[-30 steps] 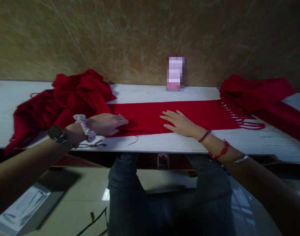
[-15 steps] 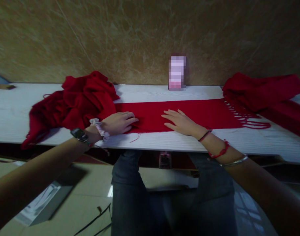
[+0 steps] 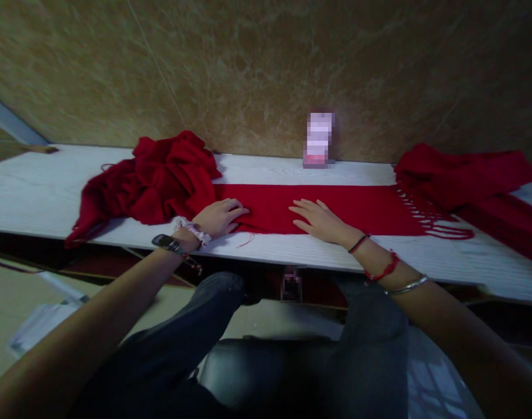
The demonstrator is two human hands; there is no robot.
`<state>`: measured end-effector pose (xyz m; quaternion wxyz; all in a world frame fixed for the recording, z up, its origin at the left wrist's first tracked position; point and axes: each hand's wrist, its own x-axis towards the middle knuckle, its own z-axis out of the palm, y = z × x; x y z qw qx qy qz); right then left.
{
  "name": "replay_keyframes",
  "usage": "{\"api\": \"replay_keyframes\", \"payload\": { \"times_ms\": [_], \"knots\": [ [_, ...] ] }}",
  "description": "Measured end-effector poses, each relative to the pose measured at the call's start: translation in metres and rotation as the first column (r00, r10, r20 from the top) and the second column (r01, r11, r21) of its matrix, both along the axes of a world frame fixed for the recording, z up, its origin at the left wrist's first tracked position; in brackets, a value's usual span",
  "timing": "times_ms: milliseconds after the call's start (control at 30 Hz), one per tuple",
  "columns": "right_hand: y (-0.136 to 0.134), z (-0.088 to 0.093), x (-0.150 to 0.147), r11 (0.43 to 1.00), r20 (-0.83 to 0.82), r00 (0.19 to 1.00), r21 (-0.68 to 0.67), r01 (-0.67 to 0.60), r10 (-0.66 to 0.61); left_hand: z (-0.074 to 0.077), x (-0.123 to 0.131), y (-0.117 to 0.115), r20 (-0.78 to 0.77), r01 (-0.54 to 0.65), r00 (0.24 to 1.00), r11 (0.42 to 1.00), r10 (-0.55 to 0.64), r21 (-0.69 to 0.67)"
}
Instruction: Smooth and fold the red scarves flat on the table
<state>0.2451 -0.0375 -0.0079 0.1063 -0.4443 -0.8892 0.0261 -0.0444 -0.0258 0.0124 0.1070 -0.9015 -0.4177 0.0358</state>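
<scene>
Beyond the fingers (image 3: 304, 209) rises a brown, marble-patterned wall (image 3: 266, 70) with fine pale veins, a thin straight seam (image 3: 156, 64) slanting across it up and left of them. Directly beneath the fingers runs a long white wood-grain tabletop (image 3: 270, 250), its far edge meeting the wall. Far to their left slants a grey-white bar (image 3: 17, 119). Nearer than the fingers, under the tabletop, shows a dark reddish-brown board (image 3: 324, 293); lower lies a pale, glossy floor (image 3: 266, 319), with a barred, window-like reflection (image 3: 427, 372) to their right. The light is dim.
</scene>
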Motion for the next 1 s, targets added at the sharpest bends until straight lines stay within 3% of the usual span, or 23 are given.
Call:
{"api": "replay_keyframes", "payload": {
  "times_ms": [167, 333, 433, 700, 867, 1000],
  "knots": [
    [0.010, 0.011, -0.004, 0.985, 0.005, 0.987, -0.056, -0.160, 0.161, 0.005, 0.005, -0.017, -0.027, -0.104, 0.994, 0.995, 0.104, -0.008],
    [0.019, 0.019, -0.023, 0.905, 0.046, 0.906, -0.081, -0.417, 0.421, 0.011, 0.006, -0.028, -0.085, -0.237, 0.969, 0.969, 0.231, -0.065],
    [0.021, 0.015, -0.028, 0.868, 0.041, 0.868, -0.063, -0.492, 0.495, 0.013, 0.003, -0.033, -0.119, -0.291, 0.953, 0.952, 0.279, -0.096],
    [0.015, 0.006, -0.021, 0.863, -0.036, 0.862, 0.020, -0.505, 0.506, 0.020, 0.009, -0.043, -0.189, -0.378, 0.913, 0.923, 0.360, -0.070],
    [0.007, 0.005, -0.027, 0.897, -0.064, 0.897, 0.098, -0.431, 0.438, 0.019, 0.022, -0.037, -0.139, -0.247, 0.962, 0.965, 0.233, -0.091],
    [0.004, 0.008, -0.025, 0.889, -0.086, 0.888, 0.129, -0.439, 0.451, 0.017, 0.021, -0.032, -0.081, -0.206, 0.977, 0.967, 0.196, -0.147]
  ]
}}
